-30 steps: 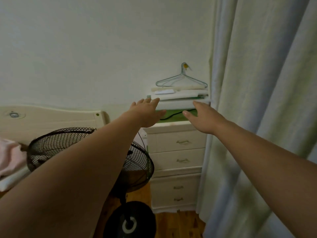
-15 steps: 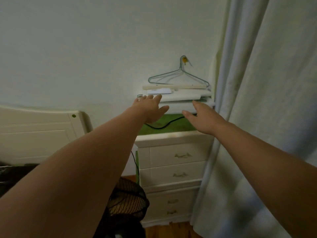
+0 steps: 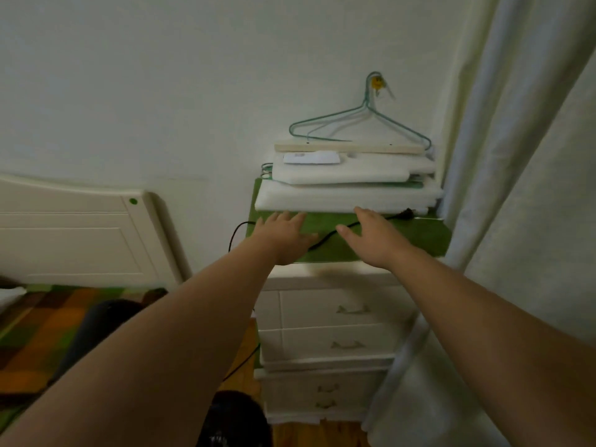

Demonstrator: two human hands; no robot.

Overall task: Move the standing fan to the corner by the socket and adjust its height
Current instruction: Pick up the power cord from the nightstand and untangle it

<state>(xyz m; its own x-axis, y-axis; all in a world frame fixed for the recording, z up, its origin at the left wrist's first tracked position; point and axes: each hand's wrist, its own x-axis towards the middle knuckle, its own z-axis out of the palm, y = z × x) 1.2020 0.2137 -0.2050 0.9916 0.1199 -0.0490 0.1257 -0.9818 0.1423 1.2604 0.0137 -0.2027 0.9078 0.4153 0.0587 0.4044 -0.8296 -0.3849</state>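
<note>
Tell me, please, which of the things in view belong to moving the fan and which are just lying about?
Belonging to the job:
- fan, only its dark edge showing at the bottom
- black cord across the green mat
- left hand and right hand, both open above the drawer top

Just lying about:
- wire hanger
- stacked white boards
- chest of drawers
- curtain

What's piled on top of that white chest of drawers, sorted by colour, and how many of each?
White foam-like slabs: at least 2
White flat box: 1
Pale wooden strip: 1
Green mat: 1
Black cable: 1
Total: at least 6; the stack's thin middle layers are too blurred to count.
</note>
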